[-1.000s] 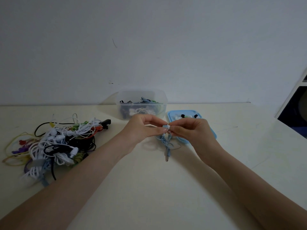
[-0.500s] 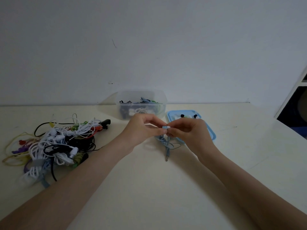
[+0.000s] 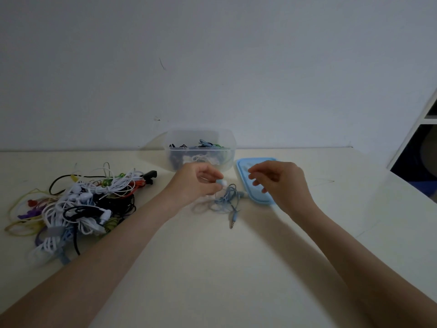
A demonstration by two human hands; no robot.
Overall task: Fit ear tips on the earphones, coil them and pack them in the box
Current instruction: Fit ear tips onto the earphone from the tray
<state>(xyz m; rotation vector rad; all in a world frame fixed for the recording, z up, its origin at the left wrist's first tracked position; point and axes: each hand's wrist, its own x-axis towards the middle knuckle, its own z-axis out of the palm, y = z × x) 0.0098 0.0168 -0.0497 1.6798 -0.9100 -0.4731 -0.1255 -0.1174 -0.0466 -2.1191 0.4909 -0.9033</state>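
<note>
My left hand (image 3: 197,182) pinches one earbud of the light blue earphones (image 3: 227,197), a pale ear tip showing at its fingertips. Their cable lies tangled on the table below, with the jack plug (image 3: 233,223) pointing toward me. My right hand (image 3: 279,181) hovers over the blue lid (image 3: 255,195), fingers loosely curled and blurred; I cannot tell whether it holds a tip. The clear plastic box (image 3: 201,139) stands at the back against the wall with several coiled earphones inside.
A large tangle of white, black, red, green and yellow earphones (image 3: 78,202) lies at the left of the cream table (image 3: 212,268). A dark shelf opening (image 3: 421,157) is at the far right. The wall runs close behind the box.
My hands have parted. The right hand left the earbud and moved right over the blue lid. The left hand keeps the earbud and the cable has sunk onto the table.
</note>
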